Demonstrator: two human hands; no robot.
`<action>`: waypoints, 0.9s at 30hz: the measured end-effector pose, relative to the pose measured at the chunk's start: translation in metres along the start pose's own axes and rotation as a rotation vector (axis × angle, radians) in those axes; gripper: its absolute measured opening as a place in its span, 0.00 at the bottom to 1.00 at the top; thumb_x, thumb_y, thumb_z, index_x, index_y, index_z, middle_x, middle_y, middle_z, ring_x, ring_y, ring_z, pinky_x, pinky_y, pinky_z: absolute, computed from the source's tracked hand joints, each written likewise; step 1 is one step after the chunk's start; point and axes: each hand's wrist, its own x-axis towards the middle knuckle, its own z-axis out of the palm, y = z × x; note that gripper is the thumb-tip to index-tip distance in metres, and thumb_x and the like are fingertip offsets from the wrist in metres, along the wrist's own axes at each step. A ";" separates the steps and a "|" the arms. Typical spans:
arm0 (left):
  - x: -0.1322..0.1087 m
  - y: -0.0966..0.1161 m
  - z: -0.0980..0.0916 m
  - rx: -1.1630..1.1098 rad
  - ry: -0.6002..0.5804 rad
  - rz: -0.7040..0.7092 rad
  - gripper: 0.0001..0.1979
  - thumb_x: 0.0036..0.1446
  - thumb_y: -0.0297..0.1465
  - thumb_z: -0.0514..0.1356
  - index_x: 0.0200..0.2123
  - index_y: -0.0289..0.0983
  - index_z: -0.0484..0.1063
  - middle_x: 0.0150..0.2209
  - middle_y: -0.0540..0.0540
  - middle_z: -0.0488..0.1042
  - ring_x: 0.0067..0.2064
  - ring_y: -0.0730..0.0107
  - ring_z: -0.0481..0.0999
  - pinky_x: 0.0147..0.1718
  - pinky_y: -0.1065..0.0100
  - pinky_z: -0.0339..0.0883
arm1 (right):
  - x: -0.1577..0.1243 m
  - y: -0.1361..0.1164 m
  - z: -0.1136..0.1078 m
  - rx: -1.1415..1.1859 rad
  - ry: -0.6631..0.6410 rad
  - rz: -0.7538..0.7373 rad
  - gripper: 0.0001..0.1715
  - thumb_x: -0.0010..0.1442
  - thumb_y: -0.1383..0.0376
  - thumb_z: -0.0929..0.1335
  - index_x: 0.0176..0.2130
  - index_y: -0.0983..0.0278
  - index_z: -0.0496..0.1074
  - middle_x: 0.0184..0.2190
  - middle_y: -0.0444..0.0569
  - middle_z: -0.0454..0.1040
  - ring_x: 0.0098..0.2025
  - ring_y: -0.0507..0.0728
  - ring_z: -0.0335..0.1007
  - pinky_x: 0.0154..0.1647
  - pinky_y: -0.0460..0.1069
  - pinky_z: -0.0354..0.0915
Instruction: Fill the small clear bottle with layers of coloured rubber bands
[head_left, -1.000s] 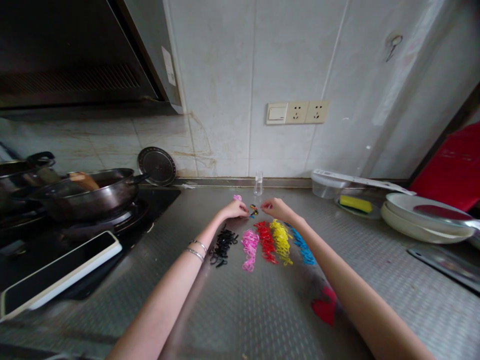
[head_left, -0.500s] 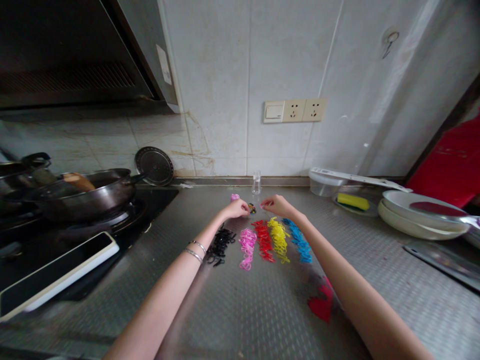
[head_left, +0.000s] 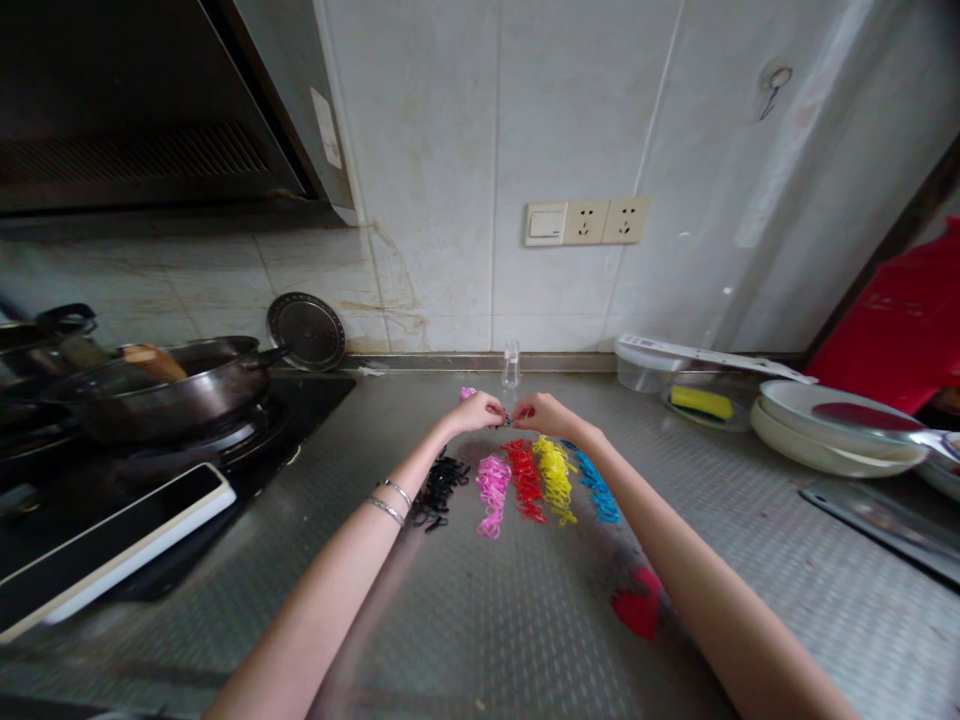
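Observation:
My left hand (head_left: 477, 411) and my right hand (head_left: 544, 412) meet at the far middle of the steel counter (head_left: 465, 610), both pinched on a small knot of mixed-colour rubber bands (head_left: 508, 420). Just in front of them lie rows of small rubber bands sorted by colour: black (head_left: 439, 488), pink (head_left: 492, 481), red (head_left: 526, 479), yellow (head_left: 556, 477) and blue (head_left: 599, 487). A single pink band (head_left: 467, 393) lies behind my left hand. Two bracelets sit on my left wrist.
A wok (head_left: 169, 378) stands on the stove at left, with a white-edged tablet (head_left: 112, 545) in front of it. A small clear bottle (head_left: 510, 363) stands at the wall. Stacked plates (head_left: 832, 435), a yellow sponge (head_left: 700, 402) and a clear container (head_left: 643, 366) are at right. A red heart shape (head_left: 636, 605) lies under my right forearm.
My two hands have come together, closing the gap between them over the little knot of mixed bands. The sorted rows have not moved.

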 end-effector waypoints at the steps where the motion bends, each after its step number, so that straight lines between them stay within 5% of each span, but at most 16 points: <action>1: 0.001 -0.001 0.000 -0.009 0.003 0.003 0.08 0.42 0.26 0.58 0.27 0.29 0.74 0.20 0.49 0.71 0.22 0.78 0.65 0.23 0.75 0.56 | 0.000 0.001 0.000 -0.002 0.000 -0.001 0.09 0.47 0.66 0.67 0.30 0.66 0.76 0.23 0.46 0.74 0.25 0.49 0.66 0.26 0.42 0.58; 7: 0.003 -0.013 -0.007 -0.011 0.073 0.006 0.11 0.44 0.30 0.59 0.31 0.29 0.73 0.20 0.49 0.71 0.22 0.78 0.65 0.22 0.75 0.57 | -0.002 0.020 -0.011 -0.064 0.000 0.053 0.09 0.46 0.66 0.66 0.29 0.66 0.75 0.25 0.46 0.75 0.26 0.50 0.67 0.25 0.42 0.58; 16: 0.002 -0.037 -0.023 0.250 0.141 -0.066 0.06 0.41 0.28 0.60 0.22 0.30 0.75 0.18 0.50 0.67 0.22 0.77 0.64 0.24 0.74 0.57 | -0.026 0.079 -0.045 -0.161 -0.083 0.348 0.10 0.43 0.68 0.67 0.27 0.67 0.76 0.23 0.48 0.75 0.25 0.52 0.68 0.22 0.42 0.60; 21: 0.004 -0.043 -0.016 0.234 0.073 -0.129 0.07 0.40 0.28 0.61 0.25 0.30 0.75 0.18 0.50 0.68 0.21 0.76 0.64 0.21 0.74 0.55 | -0.035 0.085 -0.048 -0.046 -0.217 0.417 0.12 0.43 0.68 0.65 0.29 0.68 0.76 0.23 0.48 0.74 0.21 0.48 0.64 0.18 0.40 0.58; 27: 0.005 -0.045 -0.014 0.261 0.073 -0.102 0.06 0.41 0.23 0.57 0.23 0.30 0.74 0.17 0.49 0.68 0.21 0.77 0.65 0.22 0.74 0.56 | -0.032 0.081 -0.052 -0.028 -0.173 0.400 0.14 0.43 0.68 0.65 0.31 0.69 0.76 0.25 0.49 0.75 0.22 0.49 0.64 0.16 0.40 0.57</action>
